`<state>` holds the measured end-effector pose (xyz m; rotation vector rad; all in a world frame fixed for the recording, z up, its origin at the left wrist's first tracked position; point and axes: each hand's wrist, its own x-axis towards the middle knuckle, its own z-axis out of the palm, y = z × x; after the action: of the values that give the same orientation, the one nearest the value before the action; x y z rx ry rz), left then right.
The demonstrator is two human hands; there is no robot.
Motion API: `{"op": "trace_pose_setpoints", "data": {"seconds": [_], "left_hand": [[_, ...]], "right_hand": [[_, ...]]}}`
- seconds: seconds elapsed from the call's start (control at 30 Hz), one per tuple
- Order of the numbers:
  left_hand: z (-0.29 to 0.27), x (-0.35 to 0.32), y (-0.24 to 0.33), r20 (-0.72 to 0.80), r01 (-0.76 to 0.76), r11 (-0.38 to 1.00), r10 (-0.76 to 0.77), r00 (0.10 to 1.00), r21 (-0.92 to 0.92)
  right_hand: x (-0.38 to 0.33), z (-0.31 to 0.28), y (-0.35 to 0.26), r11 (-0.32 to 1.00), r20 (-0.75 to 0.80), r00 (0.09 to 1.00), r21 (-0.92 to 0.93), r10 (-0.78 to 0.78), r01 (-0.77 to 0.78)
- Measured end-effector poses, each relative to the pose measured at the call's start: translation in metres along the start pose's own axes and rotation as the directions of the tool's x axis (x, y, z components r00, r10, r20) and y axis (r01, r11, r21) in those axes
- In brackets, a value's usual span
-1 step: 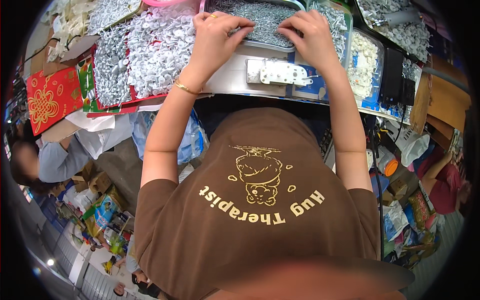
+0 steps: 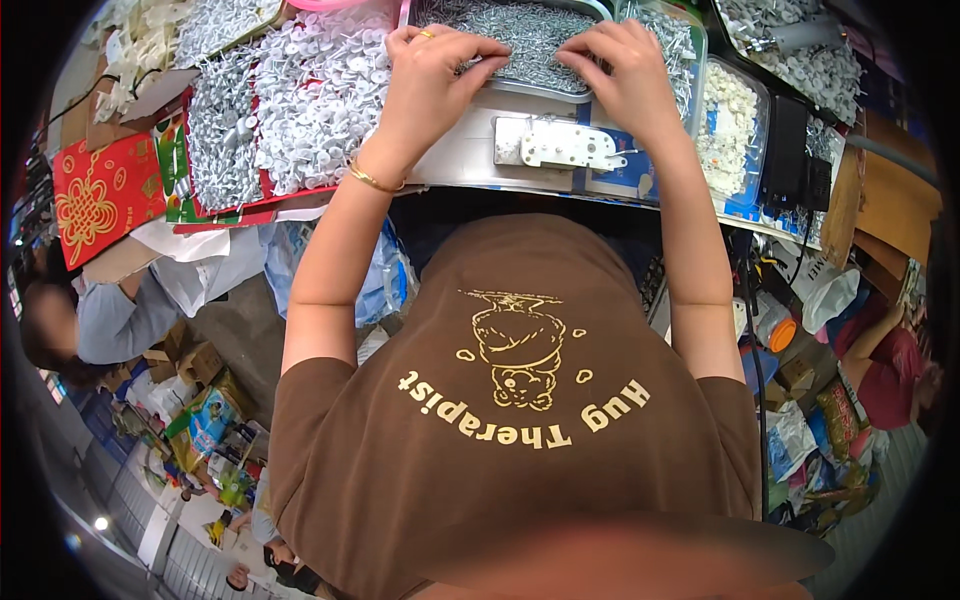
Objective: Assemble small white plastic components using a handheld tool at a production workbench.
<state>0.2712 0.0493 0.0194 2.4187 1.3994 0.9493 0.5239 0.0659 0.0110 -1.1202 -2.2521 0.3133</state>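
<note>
Both hands are over a clear-rimmed tray [image 2: 575, 97] heaped with small silver screws [image 2: 530, 50], at the far middle of the table. From the left, my left hand [image 2: 428, 78] reaches in with thumb and forefinger closed in a pinch at the screws. Opposite it, my right hand [image 2: 625, 85] also pinches, its fingertips at the right part of the heap. Whatever lies between the fingertips is too small to make out. Just below the tray, a white device with a rounded, holed plate [image 2: 560, 145] lies on the table between my wrists.
White round-headed pieces [image 2: 320, 110] and silver pieces [image 2: 222, 130] are piled left. A container of cream-coloured parts [image 2: 728, 130] and a black box [image 2: 787, 150] stand right. A red card [image 2: 105, 205] hangs at the left edge. Other people are at both sides.
</note>
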Motion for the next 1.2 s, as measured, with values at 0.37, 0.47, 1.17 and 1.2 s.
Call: {"op": "trace_pose_setpoints", "data": {"seconds": [0.37, 0.47, 1.17, 1.2], "left_hand": [[-0.027, -0.035, 0.063, 0.142, 0.034, 0.985, -0.010, 0.990, -0.167], [-0.027, -0.036, 0.064, 0.141, 0.020, 0.988, 0.002, 0.990, -0.154], [-0.031, -0.048, 0.069, 0.204, 0.214, 0.939, -0.161, 0.966, -0.270], [-0.032, -0.044, 0.062, 0.139, 0.226, 0.933, -0.193, 0.971, -0.281]], "right_hand": [[-0.035, -0.054, -0.061, 0.989, 0.170, 0.983, 0.115, 0.074, -0.095], [-0.034, -0.057, -0.063, 0.993, 0.196, 0.977, 0.052, 0.089, -0.101], [0.000, 0.001, -0.003, 0.998, -0.048, 0.997, 0.013, 0.064, -0.063], [0.000, -0.005, -0.007, 0.987, -0.034, 0.989, 0.081, 0.141, -0.138]]}}
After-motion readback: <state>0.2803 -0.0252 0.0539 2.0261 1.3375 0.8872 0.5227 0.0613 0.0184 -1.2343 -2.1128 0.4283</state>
